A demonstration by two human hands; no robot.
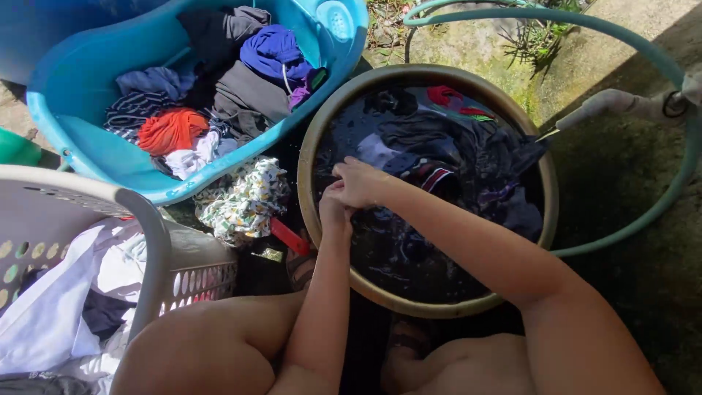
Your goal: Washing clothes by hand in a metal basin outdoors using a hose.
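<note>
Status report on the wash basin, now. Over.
Left hand and right hand together at basin rim, apparently gripping dark wet cloth. Basin full of dark clothes in water. Hose curls round the far side, clear of hands.

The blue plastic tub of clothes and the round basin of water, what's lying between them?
In the head view, a crumpled floral-print cloth lies between blue plastic tub and round basin, a red flat piece beside it.

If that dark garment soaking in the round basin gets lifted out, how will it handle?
The dark garment lies crumpled in water, so it would probably hang limp. Soaked through, it is likely heavy for its size and dripping. Both hands, left hand and right hand, meet at the basin edge.
</note>
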